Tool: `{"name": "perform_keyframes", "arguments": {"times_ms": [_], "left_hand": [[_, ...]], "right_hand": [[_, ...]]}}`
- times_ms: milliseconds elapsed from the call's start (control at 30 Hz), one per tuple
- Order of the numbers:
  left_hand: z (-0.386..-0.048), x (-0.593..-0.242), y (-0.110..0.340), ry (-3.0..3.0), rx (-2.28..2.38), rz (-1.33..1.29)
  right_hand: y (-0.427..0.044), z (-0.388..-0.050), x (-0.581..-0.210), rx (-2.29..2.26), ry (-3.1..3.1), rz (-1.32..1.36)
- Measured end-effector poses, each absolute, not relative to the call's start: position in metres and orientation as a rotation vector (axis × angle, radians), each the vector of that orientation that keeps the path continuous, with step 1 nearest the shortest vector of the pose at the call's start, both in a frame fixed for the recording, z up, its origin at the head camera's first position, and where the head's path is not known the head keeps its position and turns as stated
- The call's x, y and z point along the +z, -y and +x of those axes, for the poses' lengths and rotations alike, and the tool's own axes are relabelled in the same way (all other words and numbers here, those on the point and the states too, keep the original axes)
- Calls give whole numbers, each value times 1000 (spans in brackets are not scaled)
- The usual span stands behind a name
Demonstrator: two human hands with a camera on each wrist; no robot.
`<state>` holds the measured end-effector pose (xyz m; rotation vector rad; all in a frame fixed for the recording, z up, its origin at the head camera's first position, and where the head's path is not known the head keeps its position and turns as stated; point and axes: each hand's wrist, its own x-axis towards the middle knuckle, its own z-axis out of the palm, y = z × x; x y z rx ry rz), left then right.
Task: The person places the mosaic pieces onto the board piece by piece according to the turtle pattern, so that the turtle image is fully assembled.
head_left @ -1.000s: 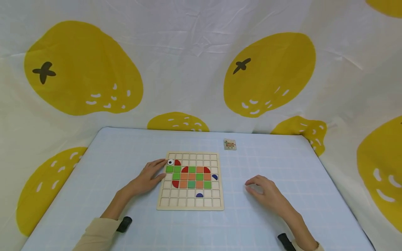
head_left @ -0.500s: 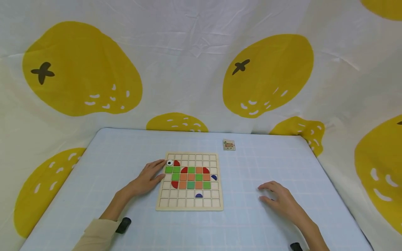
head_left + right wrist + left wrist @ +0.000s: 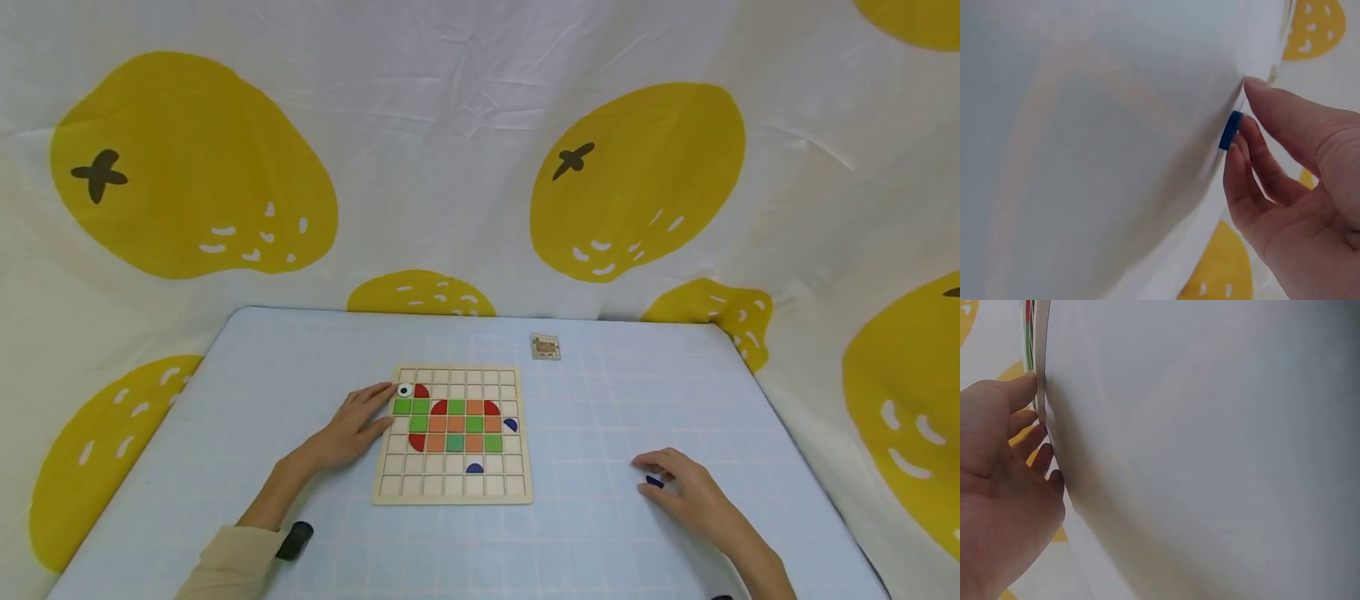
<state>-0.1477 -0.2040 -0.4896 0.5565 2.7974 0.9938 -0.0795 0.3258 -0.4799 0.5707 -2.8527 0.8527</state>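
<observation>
A square wooden grid board (image 3: pixel 393 490) lies on the table, with green, orange, red and blue pieces and a round eye piece (image 3: pixel 405 390) in its cells. My left hand (image 3: pixel 347 432) rests along the board's left edge, its fingers and thumb touching the rim; the left wrist view shows the board edge-on at the fingertips. To the right of the board, my right hand (image 3: pixel 688 490) is low over the table. Between its thumb and fingers is a small dark blue piece (image 3: pixel 1230 130). Fingertips touch this piece, while the thumb stands apart from it in the right wrist view.
A small picture card (image 3: pixel 546 347) lies behind the board, to its right. Blue half-round pieces sit at the board's right side (image 3: pixel 511 425) and lower part (image 3: pixel 475 468). A white curtain with yellow fruit prints (image 3: pixel 480 183) hangs behind the pale blue table (image 3: pixel 322 350).
My right hand has moved right and nearer to me, its thumb and fingers parting, and the dark blue piece now shows between them. The left hand has stayed at the board's edge.
</observation>
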Motion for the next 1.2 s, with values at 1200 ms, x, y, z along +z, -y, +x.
{"name": "perform_keyframes", "arguments": {"times_ms": [1200], "left_hand": [[-149,-494,203,-2813,978,585]], "right_hand": [[-302,-99,-469,995,2846,676]]}}
